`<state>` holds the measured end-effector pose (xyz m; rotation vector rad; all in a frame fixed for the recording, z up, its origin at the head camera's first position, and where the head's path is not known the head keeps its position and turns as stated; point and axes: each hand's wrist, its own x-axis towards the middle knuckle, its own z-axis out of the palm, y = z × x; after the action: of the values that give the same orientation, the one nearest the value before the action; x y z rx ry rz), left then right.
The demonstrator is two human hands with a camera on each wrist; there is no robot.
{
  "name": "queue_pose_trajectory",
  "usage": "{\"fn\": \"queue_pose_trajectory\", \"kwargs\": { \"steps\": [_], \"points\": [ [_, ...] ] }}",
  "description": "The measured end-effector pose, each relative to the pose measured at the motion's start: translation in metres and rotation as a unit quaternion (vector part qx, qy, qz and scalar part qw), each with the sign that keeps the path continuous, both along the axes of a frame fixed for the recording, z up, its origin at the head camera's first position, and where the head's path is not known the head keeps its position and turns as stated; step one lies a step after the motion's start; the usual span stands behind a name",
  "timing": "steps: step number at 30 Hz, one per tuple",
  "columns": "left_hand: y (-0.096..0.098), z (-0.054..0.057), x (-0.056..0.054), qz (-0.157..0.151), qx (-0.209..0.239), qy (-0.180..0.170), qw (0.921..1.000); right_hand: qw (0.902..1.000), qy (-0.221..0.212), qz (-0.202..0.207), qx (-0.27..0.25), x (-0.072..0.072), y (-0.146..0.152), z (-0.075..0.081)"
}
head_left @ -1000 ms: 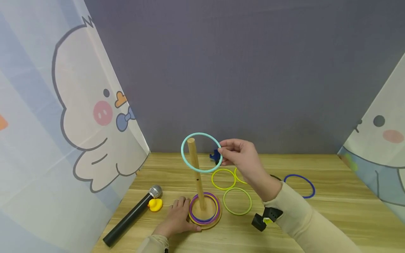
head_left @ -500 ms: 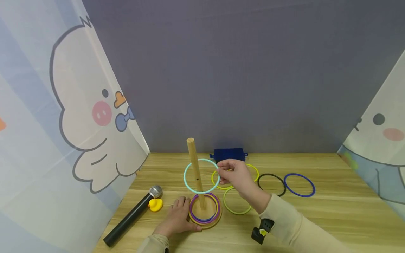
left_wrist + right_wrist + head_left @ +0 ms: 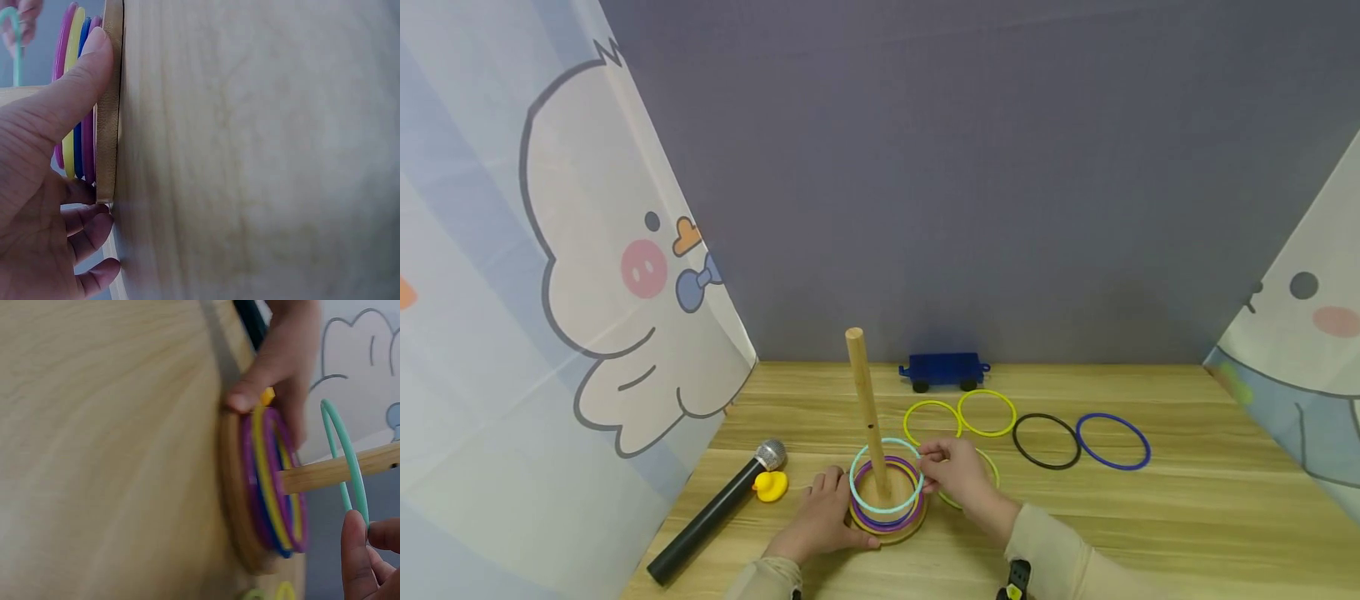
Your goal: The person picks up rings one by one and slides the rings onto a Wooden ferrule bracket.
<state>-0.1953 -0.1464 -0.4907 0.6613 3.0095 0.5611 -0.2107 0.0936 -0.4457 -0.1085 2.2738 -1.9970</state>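
Observation:
A wooden peg stand, its post [image 3: 865, 383] upright on a round base [image 3: 232, 481], stands before me. Purple, yellow and blue rings [image 3: 70, 53] lie stacked on the base around the post. My left hand [image 3: 826, 518] grips the base's left side, thumb at the near edge and fingers farther round. Between thumb and fingers, my right hand [image 3: 961, 475] pinches a mint-green ring [image 3: 852, 479] by its right side. That ring encircles the post, low down and above the stack, as the right wrist view shows with a gap between them.
Right of the stand lie two yellow rings [image 3: 1015, 410], a black ring [image 3: 1013, 431], a blue ring [image 3: 1149, 452] and a lime ring [image 3: 996, 475], partly hidden by my right hand. A blue toy wagon [image 3: 943, 369] stands behind. Leftward are a microphone [image 3: 722, 512] and rubber duck [image 3: 771, 486].
My right hand has lowered the mint-green ring from the post's top to just above the stack. The toy wagon and black ring have come into fuller view. My left hand has stayed put.

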Motion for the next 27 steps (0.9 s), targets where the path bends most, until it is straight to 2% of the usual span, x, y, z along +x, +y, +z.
{"fn": "queue_pose_trajectory", "kwargs": {
  "steps": [6, 9, 17, 21, 27],
  "points": [
    [-0.002, -0.005, -0.001, -0.003, 0.003, 0.010, 0.9999, 1.0000, 0.000, 0.004, 0.002, 0.003, -0.002, -0.018],
    [-0.002, -0.003, -0.001, -0.007, 0.004, 0.008, 0.9999, 1.0000, 0.002, 0.003, -0.001, 0.001, -0.003, -0.024],
    [0.001, 0.000, -0.001, -0.002, -0.004, -0.003, 1.0000, 0.9991, 0.025, -0.007, 0.034, -0.004, -0.001, -0.034],
    [0.000, -0.001, -0.002, -0.002, 0.000, -0.008, 1.0000, 0.9974, 0.038, -0.019, 0.059, -0.004, 0.009, -0.033],
    [-0.001, -0.001, -0.001, -0.001, -0.003, -0.007, 1.0000, 0.9875, 0.044, -0.048, 0.144, -0.008, 0.038, -0.031]
  ]
}}
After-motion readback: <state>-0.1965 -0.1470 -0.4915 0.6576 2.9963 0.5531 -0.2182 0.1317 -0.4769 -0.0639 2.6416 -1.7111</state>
